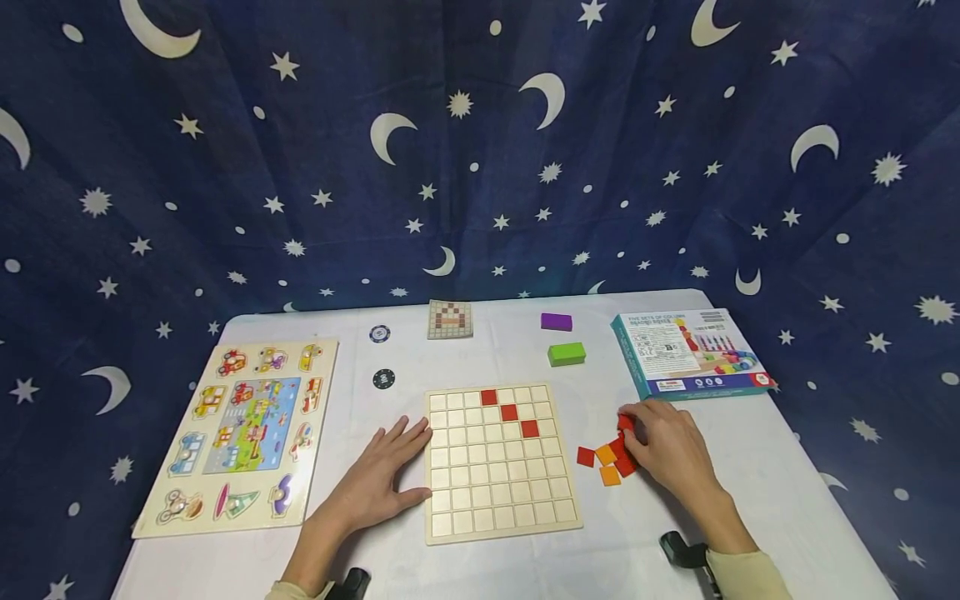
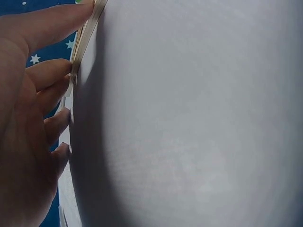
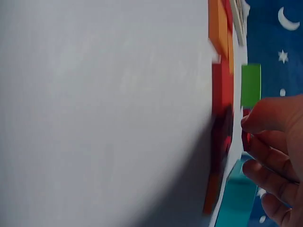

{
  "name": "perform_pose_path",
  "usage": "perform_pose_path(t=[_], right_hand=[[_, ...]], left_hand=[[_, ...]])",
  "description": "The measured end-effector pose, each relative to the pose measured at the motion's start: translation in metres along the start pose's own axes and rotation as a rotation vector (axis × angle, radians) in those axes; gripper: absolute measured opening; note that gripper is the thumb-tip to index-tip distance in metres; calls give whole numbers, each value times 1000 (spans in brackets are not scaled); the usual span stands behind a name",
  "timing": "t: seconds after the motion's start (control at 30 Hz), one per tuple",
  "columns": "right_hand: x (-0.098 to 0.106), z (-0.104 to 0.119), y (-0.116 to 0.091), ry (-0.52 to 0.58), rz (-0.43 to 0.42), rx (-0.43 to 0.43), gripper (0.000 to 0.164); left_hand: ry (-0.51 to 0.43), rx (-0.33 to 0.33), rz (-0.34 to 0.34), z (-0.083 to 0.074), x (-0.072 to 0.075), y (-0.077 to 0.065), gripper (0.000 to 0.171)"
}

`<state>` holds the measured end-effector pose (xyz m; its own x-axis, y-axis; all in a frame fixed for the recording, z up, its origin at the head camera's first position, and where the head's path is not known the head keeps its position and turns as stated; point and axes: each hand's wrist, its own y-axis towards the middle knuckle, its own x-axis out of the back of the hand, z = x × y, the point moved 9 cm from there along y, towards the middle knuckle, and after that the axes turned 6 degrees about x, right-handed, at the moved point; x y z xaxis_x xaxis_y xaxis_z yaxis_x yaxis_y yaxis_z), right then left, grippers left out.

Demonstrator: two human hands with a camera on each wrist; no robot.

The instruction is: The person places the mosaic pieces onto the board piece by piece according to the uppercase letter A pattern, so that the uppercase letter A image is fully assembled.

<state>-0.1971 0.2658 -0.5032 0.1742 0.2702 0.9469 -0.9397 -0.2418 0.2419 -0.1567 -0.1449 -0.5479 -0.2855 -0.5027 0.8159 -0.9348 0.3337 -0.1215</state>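
Observation:
The square wooden grid board lies flat, with three red tiles in a diagonal in its upper cells, one being a red tile. My left hand rests with spread fingers at the board's left edge, thumb and fingertips touching its side. In the right wrist view a red tile is pinched between the thumb and fingers of my right hand. Below and beside that hand lie several loose red and orange tiles, among them an orange tile and a red tile; the hand hides part of the pile.
Behind the board stand a small pattern card stack, a purple block and a green block. Two poker chips lie left of these. A vehicle peg puzzle is at far left; a teal-edged box sits back right.

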Motion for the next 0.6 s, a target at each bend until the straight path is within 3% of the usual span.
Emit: perform_pose_path(t=[0.6], right_hand=[[-30,111,12,40,68,308,30]], left_hand=[[3,-6,-9,-2,2,-2,87]])
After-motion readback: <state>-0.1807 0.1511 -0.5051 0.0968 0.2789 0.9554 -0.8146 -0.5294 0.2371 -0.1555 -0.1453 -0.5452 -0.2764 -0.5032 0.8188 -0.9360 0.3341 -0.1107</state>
